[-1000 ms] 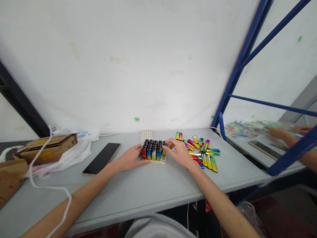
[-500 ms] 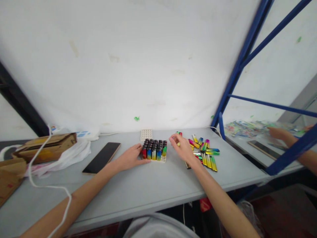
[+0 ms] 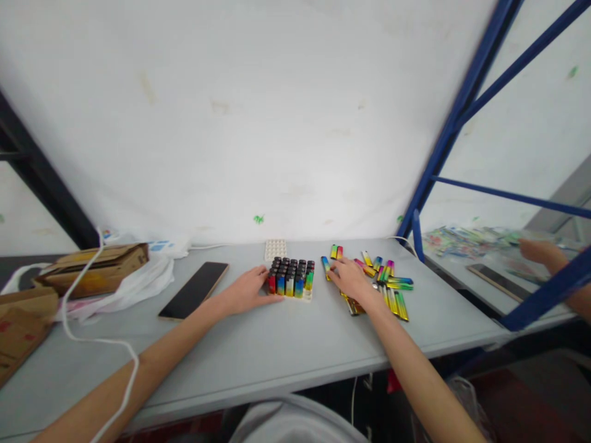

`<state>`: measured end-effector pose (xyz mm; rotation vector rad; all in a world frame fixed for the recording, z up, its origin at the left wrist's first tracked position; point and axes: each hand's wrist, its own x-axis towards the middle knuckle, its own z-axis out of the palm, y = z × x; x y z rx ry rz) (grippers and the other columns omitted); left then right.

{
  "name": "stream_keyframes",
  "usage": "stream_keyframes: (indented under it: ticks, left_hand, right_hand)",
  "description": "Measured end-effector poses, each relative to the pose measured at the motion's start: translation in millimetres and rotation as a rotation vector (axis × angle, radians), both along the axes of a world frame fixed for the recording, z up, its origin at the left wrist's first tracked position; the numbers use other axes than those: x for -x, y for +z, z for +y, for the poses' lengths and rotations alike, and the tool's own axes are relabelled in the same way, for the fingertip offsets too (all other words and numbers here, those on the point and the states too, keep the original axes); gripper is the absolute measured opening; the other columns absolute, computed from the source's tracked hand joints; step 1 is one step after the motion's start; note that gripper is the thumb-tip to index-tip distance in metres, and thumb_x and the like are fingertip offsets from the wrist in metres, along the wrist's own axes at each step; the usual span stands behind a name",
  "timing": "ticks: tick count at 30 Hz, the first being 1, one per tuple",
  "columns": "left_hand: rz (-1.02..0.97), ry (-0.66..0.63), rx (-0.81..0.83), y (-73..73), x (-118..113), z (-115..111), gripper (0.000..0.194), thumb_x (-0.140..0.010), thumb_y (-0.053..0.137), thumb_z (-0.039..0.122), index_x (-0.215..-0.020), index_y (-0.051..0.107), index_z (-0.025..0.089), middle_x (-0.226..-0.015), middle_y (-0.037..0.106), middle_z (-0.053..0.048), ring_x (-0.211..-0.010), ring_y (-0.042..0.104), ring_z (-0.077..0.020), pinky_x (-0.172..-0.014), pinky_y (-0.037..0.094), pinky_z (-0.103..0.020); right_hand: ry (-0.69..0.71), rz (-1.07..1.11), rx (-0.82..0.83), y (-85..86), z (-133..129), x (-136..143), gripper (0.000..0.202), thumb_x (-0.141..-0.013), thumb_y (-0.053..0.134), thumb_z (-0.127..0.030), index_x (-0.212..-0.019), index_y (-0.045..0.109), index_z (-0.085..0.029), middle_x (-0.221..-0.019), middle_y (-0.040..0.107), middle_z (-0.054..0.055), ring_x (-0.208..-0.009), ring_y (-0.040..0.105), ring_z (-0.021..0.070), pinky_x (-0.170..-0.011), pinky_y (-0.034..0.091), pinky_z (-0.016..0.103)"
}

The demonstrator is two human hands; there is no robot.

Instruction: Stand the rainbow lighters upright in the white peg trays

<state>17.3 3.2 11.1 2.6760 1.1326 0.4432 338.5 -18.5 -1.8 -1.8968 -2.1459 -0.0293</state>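
Observation:
Several lighters with black tops stand upright in rows in a white tray at the middle of the grey table. My left hand rests against the tray's left side, thumb along its front, fingers spread. Over the loose shiny lighters to the right is my right hand, its fingertips beside a blue and yellow lighter. Whether those fingertips grip it is hard to make out. Two more lighters lie just behind.
A second white tray lies by the wall. A black phone, cardboard boxes and a white cable are on the left. A blue metal frame rises on the right, with another person's hand beyond it.
My right hand has moved right and slightly down, away from the tray to the loose lighters. The blue and yellow lighter now shows beside it. My left hand stays at the tray.

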Motion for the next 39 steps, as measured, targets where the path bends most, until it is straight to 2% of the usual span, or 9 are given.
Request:
stream_keyframes:
  ticks: [4,7,11,15,19,25,30,34,39]
  left_hand:
    - [0.001,0.002,0.003,-0.5,0.0,0.7,0.050,-0.087,0.061,0.070,-0.095,0.070,0.021,-0.109,0.066,-0.011,-0.102,0.063,-0.0300,-0.099,0.051,-0.041]
    - [0.021,0.009,0.004,-1.0,0.2,1.0,0.052,-0.088,0.060,0.070,-0.099,0.070,0.020,-0.112,0.066,-0.011,-0.105,0.063,-0.0303,-0.100,0.051,-0.040]
    - [0.012,0.005,0.001,-1.3,0.5,1.1,0.055,-0.088,0.060,0.071,-0.106,0.070,0.020,-0.116,0.066,-0.011,-0.108,0.063,-0.0303,-0.101,0.050,-0.040]
    - [-0.004,0.002,0.016,-1.6,0.7,1.9,0.056,-0.087,0.062,0.071,-0.107,0.070,0.020,-0.117,0.066,-0.012,-0.109,0.063,-0.0311,-0.103,0.050,-0.042]
    - [-0.029,-0.008,0.019,-2.2,0.9,2.7,0.055,-0.086,0.061,0.072,-0.104,0.071,0.021,-0.115,0.067,-0.011,-0.109,0.063,-0.0311,-0.103,0.050,-0.042]
    - [0.010,0.012,0.000,-4.1,1.7,4.9,0.058,-0.086,0.060,0.074,-0.101,0.071,0.019,-0.113,0.067,-0.013,-0.106,0.064,-0.0323,-0.101,0.051,-0.044]
    - [0.012,0.013,-0.012,-5.6,2.2,5.6,0.060,-0.086,0.059,0.075,-0.102,0.070,0.018,-0.113,0.067,-0.013,-0.106,0.064,-0.0327,-0.100,0.051,-0.044]
    - [-0.019,0.009,-0.005,-6.0,2.6,5.5,0.061,-0.085,0.059,0.076,-0.104,0.071,0.019,-0.117,0.067,-0.012,-0.108,0.064,-0.0317,-0.101,0.050,-0.041]
    - [-0.067,-0.013,0.010,-7.2,3.9,6.3,0.060,-0.084,0.060,0.077,-0.101,0.071,0.020,-0.114,0.068,-0.012,-0.107,0.064,-0.0312,-0.102,0.050,-0.041]
  right_hand:
    - [-0.044,-0.013,-0.009,10.4,-9.7,9.9,0.042,-0.105,0.045,-0.043,-0.133,0.065,-0.019,-0.135,0.063,0.017,-0.125,0.059,0.0319,-0.109,0.041,0.045]
    - [0.057,-0.028,0.007,7.6,-12.5,13.1,0.047,-0.106,0.045,-0.044,-0.149,0.053,-0.027,-0.151,0.053,0.014,-0.138,0.049,0.0316,-0.116,0.035,0.049]
    - [0.155,0.010,0.044,3.6,-8.6,15.8,0.038,-0.107,0.043,-0.040,-0.130,0.069,-0.025,-0.135,0.066,0.013,-0.129,0.057,0.0300,-0.115,0.034,0.052]
    - [0.195,0.033,-0.037,5.5,-3.9,16.7,0.020,-0.100,0.055,-0.024,-0.100,0.074,-0.018,-0.106,0.075,0.015,-0.107,0.068,0.0292,-0.100,0.046,0.043]
    - [0.136,0.100,-0.067,3.5,-2.4,14.9,0.017,-0.090,0.062,-0.011,-0.104,0.067,-0.018,-0.100,0.073,0.014,-0.097,0.068,0.0286,-0.086,0.051,0.037]
    - [0.147,0.457,-0.261,-0.3,2.7,12.3,0.037,-0.093,0.050,-0.014,-0.129,0.056,-0.017,-0.115,0.065,0.014,-0.105,0.067,0.0246,-0.096,0.052,0.041]
    - [0.154,1.092,-0.059,4.6,5.4,17.3,0.028,-0.088,0.050,-0.025,-0.116,0.050,-0.022,-0.098,0.063,0.001,-0.069,0.069,0.0141,-0.068,0.059,0.031]
    - [0.192,1.318,-0.016,16.1,-2.3,24.7,0.026,-0.086,0.059,-0.040,-0.099,0.043,-0.024,-0.090,0.064,-0.004,-0.049,0.054,0.0073,-0.048,0.043,0.022]
    - [0.339,1.379,0.020,26.9,-10.6,33.1,0.045,-0.083,0.068,-0.058,-0.103,0.044,-0.025,-0.068,0.056,-0.008,-0.046,0.040,0.0077,-0.046,0.031,0.021]
